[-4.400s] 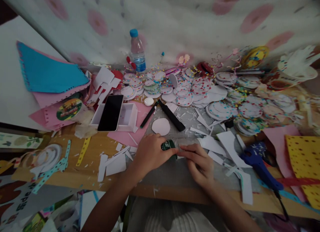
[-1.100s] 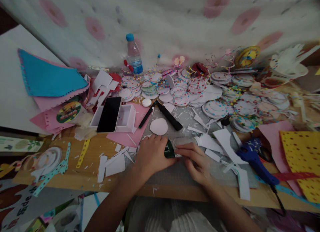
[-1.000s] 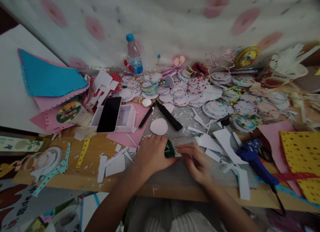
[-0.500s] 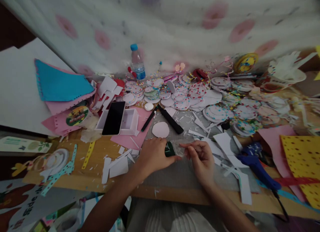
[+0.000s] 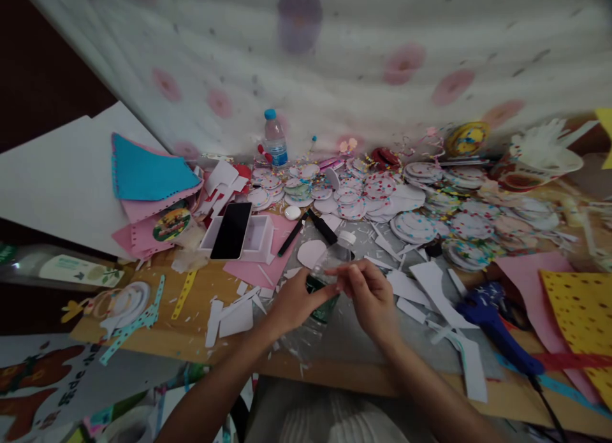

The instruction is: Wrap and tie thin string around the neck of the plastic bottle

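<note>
Clear plastic bottle with green label and white cap (image 5: pixel 322 306), tilted over our flat grey mat (image 5: pixel 356 341), left hand (image 5: pixel 294 300) wrapped round it, right hand (image 5: pixel 367 295) curled close, can't tell if we're pinching anything

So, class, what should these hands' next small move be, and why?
Perhaps bring the right hand to the green label: the left hand grips the clear bottle there, and the right fingers, close together, sit near the label; whether they touch the bottle is unclear.
</note>
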{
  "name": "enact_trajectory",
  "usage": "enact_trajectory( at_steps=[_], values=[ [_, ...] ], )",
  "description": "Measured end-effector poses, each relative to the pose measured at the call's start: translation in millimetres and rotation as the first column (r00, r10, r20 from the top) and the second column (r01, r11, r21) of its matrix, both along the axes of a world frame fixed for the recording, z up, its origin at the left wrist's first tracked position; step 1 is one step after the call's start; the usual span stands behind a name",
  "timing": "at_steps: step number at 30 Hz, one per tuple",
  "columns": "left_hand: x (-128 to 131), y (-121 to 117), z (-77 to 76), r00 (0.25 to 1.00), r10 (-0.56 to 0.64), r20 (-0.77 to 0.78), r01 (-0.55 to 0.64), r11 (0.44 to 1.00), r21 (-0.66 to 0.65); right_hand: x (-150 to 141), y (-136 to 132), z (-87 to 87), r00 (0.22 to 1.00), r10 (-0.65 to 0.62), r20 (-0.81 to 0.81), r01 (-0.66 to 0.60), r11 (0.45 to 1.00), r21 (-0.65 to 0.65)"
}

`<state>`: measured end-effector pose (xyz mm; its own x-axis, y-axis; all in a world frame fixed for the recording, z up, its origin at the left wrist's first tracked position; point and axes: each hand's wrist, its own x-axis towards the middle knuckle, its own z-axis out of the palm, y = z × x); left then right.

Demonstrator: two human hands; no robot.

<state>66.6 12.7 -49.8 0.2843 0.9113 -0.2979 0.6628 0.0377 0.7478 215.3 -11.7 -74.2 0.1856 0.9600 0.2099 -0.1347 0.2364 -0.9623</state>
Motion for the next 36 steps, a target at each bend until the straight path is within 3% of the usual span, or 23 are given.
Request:
enact_trajectory(
  at_steps=[5, 8, 12, 15, 18, 22, 30, 36],
  values=[
    [-0.9, -10.9, -5.8, 0.983, 0.098, 0.152, -0.091, 0.994, -0.053, -3.9, -9.3, -3.1, 0.999, 0.013, 0.030, -0.013, 1.000, 0.006],
    [-1.0, -15.4, -7.6, 0.967, 0.125, 0.222, -0.112, 0.991, -0.071, -4.3, -17.0, -2.3, 0.991, -0.035, 0.132, 0.024, 0.997, 0.080],
    [-1.0, -21.7, -8.6, 0.947, 0.148, 0.284, -0.123, 0.987, -0.103, 0.3, -26.3, 5.2, 0.909, -0.164, 0.384, 0.065, 0.964, 0.259],
    [-2.0, -27.2, -9.0, 0.938, 0.171, 0.303, -0.137, 0.982, -0.128, 6.8, -30.4, 12.1, 0.842, -0.215, 0.494, 0.066, 0.951, 0.302],
    [-3.2, -32.0, -9.4, 0.925, 0.184, 0.333, -0.138, 0.978, -0.155, 11.7, -32.3, 17.2, 0.818, -0.220, 0.532, 0.064, 0.953, 0.295],
    [-4.1, -36.7, -8.8, 0.893, 0.195, 0.406, -0.110, 0.968, -0.225, 13.5, -35.2, 21.7, 0.846, -0.207, 0.492, 0.101, 0.967, 0.232],
    [-3.7, -40.3, -8.4, 0.758, 0.373, 0.536, -0.148, 0.898, -0.415, 14.8, -42.8, 23.9, 0.860, -0.164, 0.484, 0.085, 0.980, 0.180],
    [-3.0, -39.6, -14.3, 0.723, 0.391, 0.570, -0.135, 0.889, -0.438, 14.8, -42.4, 23.5, 0.875, -0.114, 0.471, 0.059, 0.990, 0.130]
  ],
)
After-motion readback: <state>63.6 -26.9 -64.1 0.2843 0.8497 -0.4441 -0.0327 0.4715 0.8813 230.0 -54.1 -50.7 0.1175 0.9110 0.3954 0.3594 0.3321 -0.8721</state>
